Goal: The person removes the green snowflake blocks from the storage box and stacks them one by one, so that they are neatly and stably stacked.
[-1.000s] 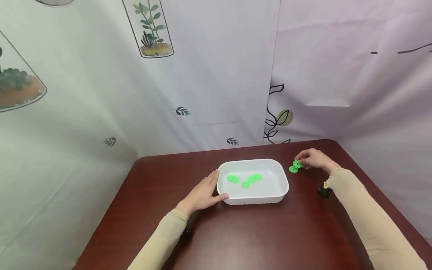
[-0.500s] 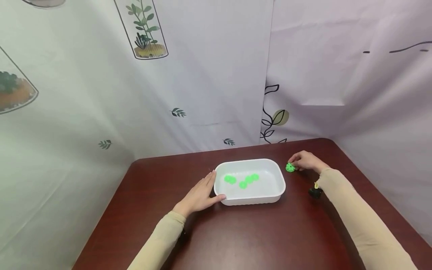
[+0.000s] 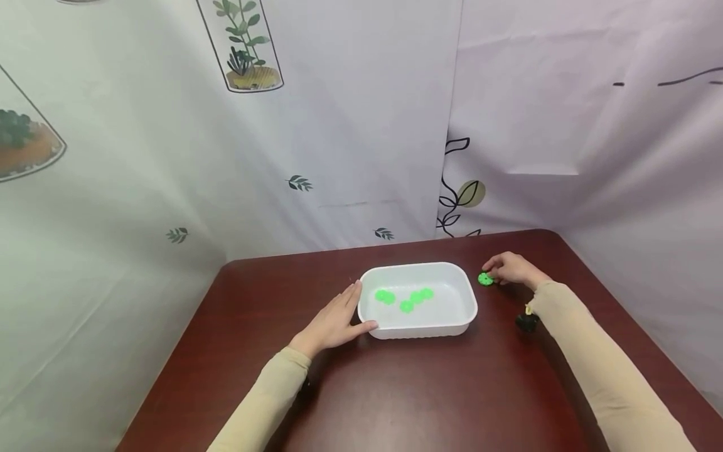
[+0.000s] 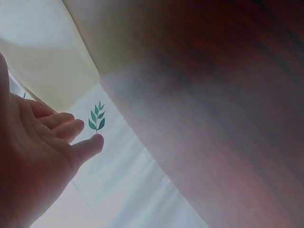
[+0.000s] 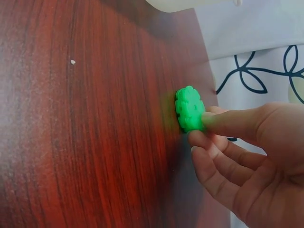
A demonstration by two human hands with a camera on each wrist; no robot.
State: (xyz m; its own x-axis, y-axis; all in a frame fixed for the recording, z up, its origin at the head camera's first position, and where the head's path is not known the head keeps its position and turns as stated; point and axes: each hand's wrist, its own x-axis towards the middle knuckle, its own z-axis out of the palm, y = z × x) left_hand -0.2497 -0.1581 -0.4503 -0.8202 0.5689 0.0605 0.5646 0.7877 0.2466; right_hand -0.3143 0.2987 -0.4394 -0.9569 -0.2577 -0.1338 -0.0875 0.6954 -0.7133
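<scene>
A white rectangular tray point(image 3: 418, 331) stands on the dark red table, with several bright green notched discs point(image 3: 407, 306) lying flat in it. My left hand point(image 3: 332, 321) rests against the tray's left end, fingers straight and thumb along the front rim. To the right of the tray, my right hand point(image 3: 511, 269) pinches a green notched disc point(image 5: 191, 111) between thumb and fingers, low at the tabletop. The right wrist view shows two layers at its edge, like one disc stacked on another. Whether both layers are gripped is hidden.
The brown-red table point(image 3: 429, 395) has a far edge close to a printed cloth backdrop point(image 3: 361, 125). A small black object point(image 3: 528, 322) with a yellow bit shows beneath the right forearm. In the right wrist view, a tiny pale speck point(image 5: 72, 62) lies on the wood.
The right hand has lowered its tilted green disc onto the other one on the table, so the two now overlap flat. The left hand stays at the tray. The head view shifted slightly.
</scene>
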